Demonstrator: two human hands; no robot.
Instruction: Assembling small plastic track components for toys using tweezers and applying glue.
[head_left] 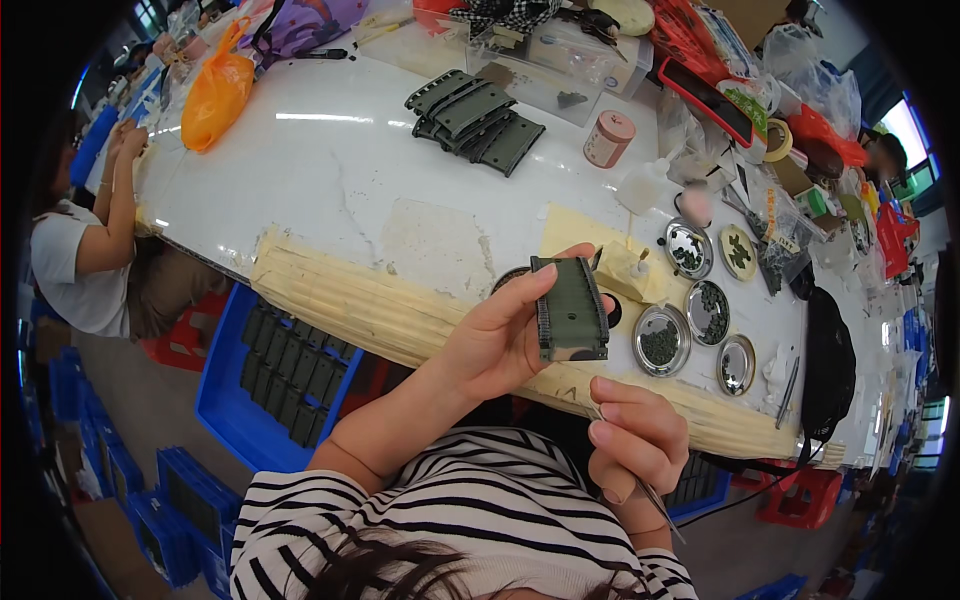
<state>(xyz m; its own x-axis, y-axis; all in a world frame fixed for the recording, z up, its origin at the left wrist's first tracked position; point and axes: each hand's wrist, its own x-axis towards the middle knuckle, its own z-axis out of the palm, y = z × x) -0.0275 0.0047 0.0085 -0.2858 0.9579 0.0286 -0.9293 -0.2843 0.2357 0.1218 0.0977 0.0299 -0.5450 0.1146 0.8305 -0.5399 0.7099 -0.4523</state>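
Observation:
My left hand (500,335) is closed around a dark green ribbed plastic panel (572,310), which it holds upright above the table's front edge. A small tan patch shows at the panel's lower end. Lower and to the right, my right hand (640,435) pinches a thin metal tool (660,512) that looks like tweezers; its long end points down and right, away from the panel. Just right of the panel stand small round metal dishes, one (661,340) with small dark green bits and another (708,312) holding similar bits. A yellowish block (632,272) sits behind the panel.
Farther back lies a stack of similar green panels (475,120), with a pink jar (609,139) to its right. Yellow padding (340,305) covers the table's front edge. A blue crate (225,405) of panels stands below left. A black bag (828,360) lies at right. Another person (90,250) sits at left.

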